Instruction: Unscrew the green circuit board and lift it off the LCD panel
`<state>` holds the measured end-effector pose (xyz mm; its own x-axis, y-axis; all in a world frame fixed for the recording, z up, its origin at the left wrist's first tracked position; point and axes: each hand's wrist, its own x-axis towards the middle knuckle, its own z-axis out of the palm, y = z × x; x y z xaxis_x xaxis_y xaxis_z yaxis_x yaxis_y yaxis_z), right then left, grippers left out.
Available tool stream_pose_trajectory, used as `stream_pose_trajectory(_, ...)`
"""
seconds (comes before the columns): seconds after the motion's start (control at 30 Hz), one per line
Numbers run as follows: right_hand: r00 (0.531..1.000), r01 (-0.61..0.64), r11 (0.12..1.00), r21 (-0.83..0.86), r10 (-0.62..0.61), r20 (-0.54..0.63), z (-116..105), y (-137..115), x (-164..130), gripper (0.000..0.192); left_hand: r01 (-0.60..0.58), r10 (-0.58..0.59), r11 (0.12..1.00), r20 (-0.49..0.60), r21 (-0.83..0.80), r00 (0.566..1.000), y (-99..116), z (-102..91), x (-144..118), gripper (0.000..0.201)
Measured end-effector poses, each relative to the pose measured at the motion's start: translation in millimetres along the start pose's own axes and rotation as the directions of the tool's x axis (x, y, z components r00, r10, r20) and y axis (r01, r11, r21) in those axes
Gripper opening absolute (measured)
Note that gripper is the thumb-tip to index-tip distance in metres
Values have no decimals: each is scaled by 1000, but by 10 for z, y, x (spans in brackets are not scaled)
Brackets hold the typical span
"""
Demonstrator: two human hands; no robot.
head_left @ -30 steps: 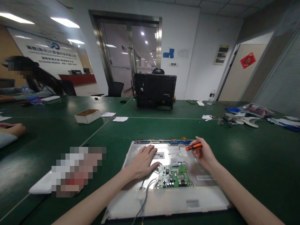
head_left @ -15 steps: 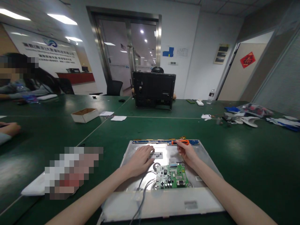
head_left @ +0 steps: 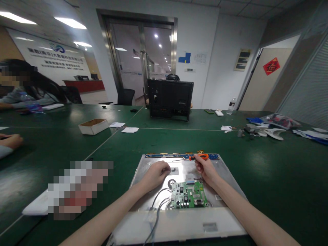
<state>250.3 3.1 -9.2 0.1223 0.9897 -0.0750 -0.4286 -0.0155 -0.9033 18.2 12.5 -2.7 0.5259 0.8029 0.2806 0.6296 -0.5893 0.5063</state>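
A silver metal display back panel [head_left: 225,174] lies flat on the green table in front of me. A green circuit board [head_left: 188,194] sits near its middle, with grey cables [head_left: 157,208] running toward me. My right hand [head_left: 206,169] grips an orange-handled screwdriver [head_left: 198,156], its shaft pointing left over the blue strip [head_left: 159,155] at the panel's far edge. My left hand [head_left: 157,174] rests on the panel with fingers curled, beside a small patch with dark screws [head_left: 173,169]. Whether it pinches anything I cannot tell.
A black monitor back [head_left: 170,99] stands upright across the table. A small cardboard box [head_left: 93,126] and papers [head_left: 130,130] lie at left; loose parts and bags [head_left: 271,128] at right. Another person's hand [head_left: 10,140] rests at the left edge; a seated person [head_left: 30,90] is farther back.
My right hand carried the screwdriver from the panel's right side to its far edge, shaft now pointing left. My left hand's fingers went from spread flat to curled.
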Motion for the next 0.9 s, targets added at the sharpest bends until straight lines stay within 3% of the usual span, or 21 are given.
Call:
stream_pose_trajectory(0.37, 1000, -11, 1000, -17, 11, 8, 2, -73, -54, 50, -46, 46, 995, -6, -84, 999, 77, -36, -103, 11)
stream_pose_trajectory(0.6, 999, -16, 1000, -24, 17, 29, 7, -81, -86, 49, 48, 4, 962, 190, -270, 982, 163, -109, -101, 11)
stream_pose_trajectory(0.77, 999, -7, 1000, -28, 8, 41, -2, -58, -75, 46, 53, 26, 946, 235, -321, 972, 178, -103, -106, 13)
stream_pose_trajectory(0.9, 999, -8, 999, -35, 9, 51, -12, -44, -69, 46, 111, -21, 931, 255, -347, 967, 166, -93, -103, 12)
